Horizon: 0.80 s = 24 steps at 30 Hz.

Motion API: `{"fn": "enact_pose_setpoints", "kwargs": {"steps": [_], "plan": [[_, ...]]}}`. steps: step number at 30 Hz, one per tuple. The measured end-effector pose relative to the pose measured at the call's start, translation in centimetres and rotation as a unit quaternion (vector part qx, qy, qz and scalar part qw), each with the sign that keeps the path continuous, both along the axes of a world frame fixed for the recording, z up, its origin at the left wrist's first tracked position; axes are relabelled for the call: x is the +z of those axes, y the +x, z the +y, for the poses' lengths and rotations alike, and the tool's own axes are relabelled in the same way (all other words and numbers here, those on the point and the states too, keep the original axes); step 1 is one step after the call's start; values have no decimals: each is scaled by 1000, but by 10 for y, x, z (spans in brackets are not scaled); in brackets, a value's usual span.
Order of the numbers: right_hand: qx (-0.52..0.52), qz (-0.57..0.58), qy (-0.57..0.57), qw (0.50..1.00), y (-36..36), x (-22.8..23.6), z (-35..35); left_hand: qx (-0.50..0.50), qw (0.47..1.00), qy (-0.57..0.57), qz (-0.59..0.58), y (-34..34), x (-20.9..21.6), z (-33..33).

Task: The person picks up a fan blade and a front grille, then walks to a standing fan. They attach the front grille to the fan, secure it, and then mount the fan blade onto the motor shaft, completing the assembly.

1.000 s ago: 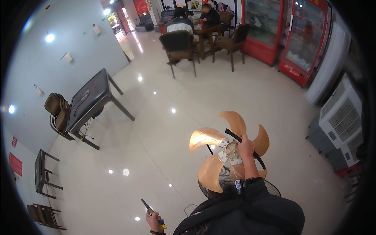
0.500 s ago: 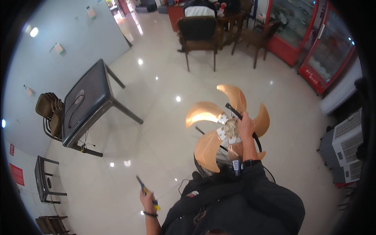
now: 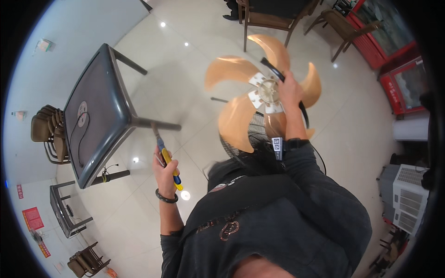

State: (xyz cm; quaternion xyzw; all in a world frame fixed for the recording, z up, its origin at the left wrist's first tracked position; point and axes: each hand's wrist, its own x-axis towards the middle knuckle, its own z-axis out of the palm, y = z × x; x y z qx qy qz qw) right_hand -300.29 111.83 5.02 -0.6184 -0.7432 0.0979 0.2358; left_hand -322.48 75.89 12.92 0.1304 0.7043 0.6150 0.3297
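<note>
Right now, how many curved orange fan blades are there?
5 around the round beige hub: top blade, left blade, lower-left blade, right blade and, partly hidden behind the right forearm, bottom blade.

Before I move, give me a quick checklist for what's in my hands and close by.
1. Slim yellow-and-blue hand tool gripped in left hand: ok.
2. Curved black bar gripped in right hand: ok.
3. Orange-tan, curved fan blades covered in front: not ok, exposed.
4. Black wire-mesh guard behind blades: ok, present.
5. Tool tip clear of the dark, straight table leg: cannot tell; they nearly overlap in view.
</note>
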Motion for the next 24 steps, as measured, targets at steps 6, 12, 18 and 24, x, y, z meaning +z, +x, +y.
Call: {"fn": "enact_pose_setpoints", "kwargs": {"steps": [6, 12, 18, 24], "plan": [[37, 21, 34, 999, -161, 3, 106, 8, 1000, 9, -12, -130, -7, 77], [-27, 22, 22, 999, -269, -4, 161, -141, 989, -35, -4, -263, -22, 170], [-95, 23, 5, 995, -385, 9, 231, -267, 962, -53, -17, -400, -12, 296], [-113, 17, 39, 993, -514, -3, 350, -337, 940, -51, -14, -536, -27, 442]]}}
